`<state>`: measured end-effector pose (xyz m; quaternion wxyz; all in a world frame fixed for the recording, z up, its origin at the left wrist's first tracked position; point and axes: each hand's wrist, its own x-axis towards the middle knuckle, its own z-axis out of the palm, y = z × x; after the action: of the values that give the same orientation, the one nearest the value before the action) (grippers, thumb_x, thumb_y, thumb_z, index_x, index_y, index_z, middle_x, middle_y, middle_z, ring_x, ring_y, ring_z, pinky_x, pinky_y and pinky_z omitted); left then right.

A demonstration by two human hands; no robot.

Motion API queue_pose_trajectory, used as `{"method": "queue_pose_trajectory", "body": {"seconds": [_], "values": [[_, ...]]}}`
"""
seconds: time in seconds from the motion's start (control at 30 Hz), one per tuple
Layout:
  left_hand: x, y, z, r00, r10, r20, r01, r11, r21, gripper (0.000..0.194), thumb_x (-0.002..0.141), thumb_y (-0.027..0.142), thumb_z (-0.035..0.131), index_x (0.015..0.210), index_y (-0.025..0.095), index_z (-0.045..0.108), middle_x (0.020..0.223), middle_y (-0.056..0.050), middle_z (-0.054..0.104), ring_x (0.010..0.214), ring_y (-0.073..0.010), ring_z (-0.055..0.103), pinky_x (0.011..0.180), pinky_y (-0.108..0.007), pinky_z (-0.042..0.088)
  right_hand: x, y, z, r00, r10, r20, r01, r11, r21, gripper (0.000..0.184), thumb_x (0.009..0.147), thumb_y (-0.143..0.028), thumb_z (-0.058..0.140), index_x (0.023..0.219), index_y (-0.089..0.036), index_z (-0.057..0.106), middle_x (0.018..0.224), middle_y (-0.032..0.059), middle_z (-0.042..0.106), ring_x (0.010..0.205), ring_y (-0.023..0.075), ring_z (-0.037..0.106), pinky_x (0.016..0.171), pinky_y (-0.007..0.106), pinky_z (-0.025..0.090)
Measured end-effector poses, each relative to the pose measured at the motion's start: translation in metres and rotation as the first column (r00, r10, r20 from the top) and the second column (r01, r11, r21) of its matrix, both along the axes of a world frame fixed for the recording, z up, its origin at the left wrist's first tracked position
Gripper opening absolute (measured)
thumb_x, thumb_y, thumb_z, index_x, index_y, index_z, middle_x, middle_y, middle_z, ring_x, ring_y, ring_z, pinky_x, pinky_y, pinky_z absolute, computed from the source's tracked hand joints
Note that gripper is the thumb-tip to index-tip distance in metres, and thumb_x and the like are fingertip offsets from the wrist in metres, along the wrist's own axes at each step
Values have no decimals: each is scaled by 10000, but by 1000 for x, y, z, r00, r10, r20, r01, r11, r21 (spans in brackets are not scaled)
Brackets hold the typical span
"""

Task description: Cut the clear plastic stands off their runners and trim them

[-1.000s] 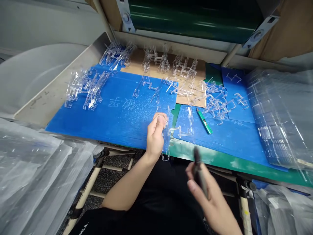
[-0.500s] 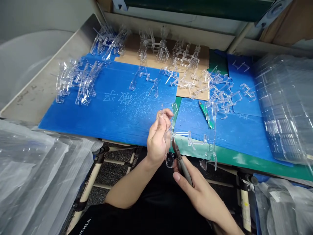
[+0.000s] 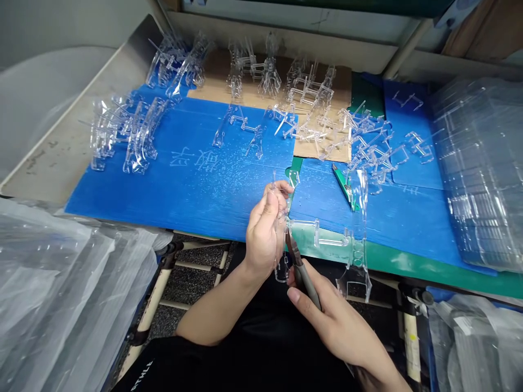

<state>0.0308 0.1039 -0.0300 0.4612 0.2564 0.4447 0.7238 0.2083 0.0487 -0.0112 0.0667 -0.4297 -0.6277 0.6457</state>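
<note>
My left hand (image 3: 263, 231) is closed around one side of a clear plastic moulded piece (image 3: 322, 237), held upright just past the table's front edge. The piece has two flat side parts joined by a thin bar; its far side hangs free at the right. My right hand (image 3: 330, 321) grips a grey-handled cutter (image 3: 302, 272), whose tip points up and touches the clear piece right beside my left fingers.
Several clear plastic pieces (image 3: 122, 130) stand and lie on the blue sheet (image 3: 183, 179) and on brown cardboard (image 3: 220, 87) at the back. A green utility knife (image 3: 342, 185) lies to the right. Stacked clear trays (image 3: 478, 169) sit far right, plastic bags (image 3: 61, 294) at left.
My right hand rose from my lap and brought the cutter's tip up to the clear piece. My left hand turned the piece so its far side swung out to the right.
</note>
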Motion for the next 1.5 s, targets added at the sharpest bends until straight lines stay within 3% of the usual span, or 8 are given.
{"method": "queue_pose_trajectory", "body": {"seconds": [0.47,0.8,0.87,0.93,1.07,1.17,1.37,1.5], "values": [[8,1,3,992,71,100,-60,992,-110,341,1172,320,508,943,174,715,871,-38,606,741,-127,548,797,-212,517,-1,13,-10,994,53,-91,-66,988,-143,327,1156,-572,503,1111,-254,568,954,11,605,774,177,546,755,351,510],[-9,19,-19,936,-21,-352,-29,990,-136,428,1148,469,523,816,200,508,915,-23,525,780,-149,471,754,-248,428,-4,21,-40,948,-163,-272,51,925,-378,398,1117,-642,572,1049,-253,524,818,-51,467,669,128,437,620,278,385],[-33,27,-20,806,-153,-572,7,968,-249,469,1148,513,492,791,212,439,796,1,472,706,-156,431,689,-265,374,-4,22,-48,934,-208,-289,68,901,-429,405,1107,-649,591,1044,-258,506,803,-62,431,654,119,410,600,260,345],[-61,37,-19,527,-345,-777,-21,908,-418,493,1141,535,480,766,218,437,715,1,481,669,-174,449,668,-281,345,0,19,-53,927,-226,-299,71,889,-453,426,1095,-667,600,1037,-258,496,781,-70,404,639,114,391,590,252,326],[-99,54,-8,-20,-567,-824,-380,766,-518,423,1141,528,431,1023,199,670,886,-120,728,855,-310,684,789,-343,449,13,10,-54,914,-248,-321,59,865,-499,505,1034,-728,654,1037,-244,508,781,-71,399,639,111,369,586,253,351],[-105,64,8,-172,-593,-786,-578,707,-408,599,1132,631,351,1268,147,676,990,-220,772,924,-417,733,831,-440,502,20,11,-53,896,-290,-336,81,851,-519,530,1013,-740,678,1026,-241,499,790,-72,383,652,109,342,581,247,340],[-110,84,31,-329,-666,-669,-578,703,-414,534,1125,598,407,1108,171,727,1042,-244,773,971,-439,737,820,-472,521,25,24,-52,859,-334,-387,90,843,-530,528,1012,-708,711,964,-248,455,766,-82,343,646,104,299,565,240,271],[-101,79,43,-525,-415,-743,-183,908,-377,377,1137,515,504,1178,198,705,1113,-157,772,974,-322,737,736,-349,484,28,23,-52,854,-341,-393,91,842,-532,515,1024,-692,707,962,-246,457,756,-84,337,640,103,289,561,242,248]]}}
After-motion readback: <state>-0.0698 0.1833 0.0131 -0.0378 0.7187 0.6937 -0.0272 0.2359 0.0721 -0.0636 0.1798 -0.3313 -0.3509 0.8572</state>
